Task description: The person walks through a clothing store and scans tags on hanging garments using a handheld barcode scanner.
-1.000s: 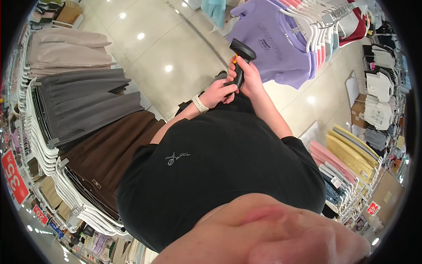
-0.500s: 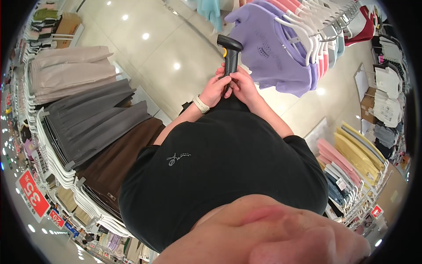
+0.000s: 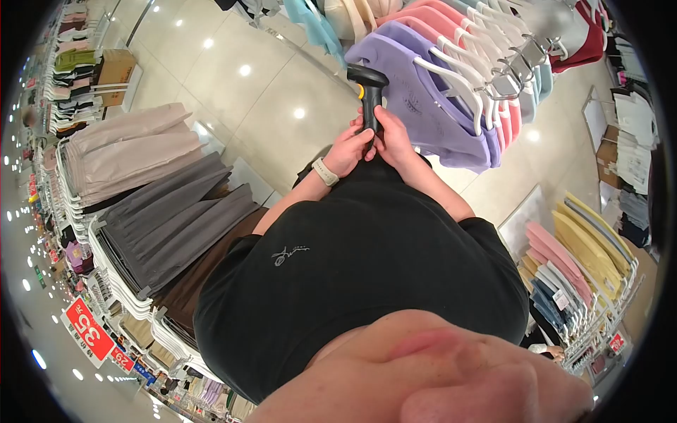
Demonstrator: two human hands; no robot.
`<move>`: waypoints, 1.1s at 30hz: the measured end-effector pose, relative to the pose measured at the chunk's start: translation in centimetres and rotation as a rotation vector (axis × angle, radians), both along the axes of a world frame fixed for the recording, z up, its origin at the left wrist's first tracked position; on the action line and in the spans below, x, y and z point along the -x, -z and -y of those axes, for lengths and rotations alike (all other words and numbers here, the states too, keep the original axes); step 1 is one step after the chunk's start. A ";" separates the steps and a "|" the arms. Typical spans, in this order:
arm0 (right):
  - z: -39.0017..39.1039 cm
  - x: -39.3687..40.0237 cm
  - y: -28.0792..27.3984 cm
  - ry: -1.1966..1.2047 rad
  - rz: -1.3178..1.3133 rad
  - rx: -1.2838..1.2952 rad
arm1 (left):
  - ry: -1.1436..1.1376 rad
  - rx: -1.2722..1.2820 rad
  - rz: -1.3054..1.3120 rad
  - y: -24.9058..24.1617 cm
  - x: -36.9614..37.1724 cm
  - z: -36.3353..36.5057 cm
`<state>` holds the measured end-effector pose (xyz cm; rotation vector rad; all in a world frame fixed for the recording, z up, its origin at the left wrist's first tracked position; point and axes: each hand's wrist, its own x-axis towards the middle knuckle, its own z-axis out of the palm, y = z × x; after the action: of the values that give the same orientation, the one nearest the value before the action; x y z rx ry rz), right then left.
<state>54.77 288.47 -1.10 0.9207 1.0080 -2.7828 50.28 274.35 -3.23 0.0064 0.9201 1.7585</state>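
Note:
A black handheld barcode scanner [image 3: 369,99] with a yellow trigger stands upright in front of my black shirt, its head at the top. My left hand [image 3: 347,152], with a pale watch [image 3: 325,172] on the wrist, has its fingers wrapped round the lower handle. From the other side my right hand [image 3: 395,139] grips the same handle, its thumb lying along it. The fingers of both hands meet at the handle's base, partly hidden behind it. Just beyond the scanner hangs a purple top [image 3: 416,106] on a white hanger.
Grey trousers [image 3: 169,218] and beige trousers [image 3: 130,151] hang on a rack to the left, near a red price sign [image 3: 88,331]. Pink tops [image 3: 423,14] continue the rail ahead. Yellow garments [image 3: 589,236] hang on the right. Shiny floor tiles [image 3: 268,92] run between the racks.
The racks have shifted in view, the left one rightward and downward, and more of the rail ahead shows. Both hands keep their hold on the scanner, which sits slightly lower in view.

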 end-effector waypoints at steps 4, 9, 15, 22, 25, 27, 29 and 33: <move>-1.5 -0.2 0.5 -0.063 -0.050 -0.194 | 0.077 0.092 -0.117 0.3 0.5 -0.8; -1.7 0.4 0.8 -0.048 -0.025 -0.309 | 0.071 0.153 -0.158 0.6 1.8 -0.9; -1.8 1.7 2.2 0.049 -0.176 -0.442 | -0.146 0.196 -0.196 -0.5 3.2 -1.9; -2.9 1.0 3.1 0.020 -0.130 -0.298 | -0.096 0.227 -0.273 -0.7 3.1 -2.6; -3.7 0.5 3.7 0.012 -0.143 -0.182 | -0.078 0.234 -0.267 -0.9 2.7 -3.4; -4.2 0.3 3.4 -0.005 -0.161 -0.078 | -0.064 0.247 -0.267 -0.7 2.4 -3.6; -4.5 0.1 3.0 -0.034 -0.193 0.041 | -0.041 0.264 -0.269 -0.6 2.1 -3.7; -4.9 0.0 3.1 -0.040 -0.240 0.037 | -0.083 0.232 -0.228 -1.1 1.9 -4.3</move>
<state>54.77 293.32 -4.19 0.5656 0.9844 -2.9179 48.39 278.63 -2.11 0.0190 1.3025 1.7416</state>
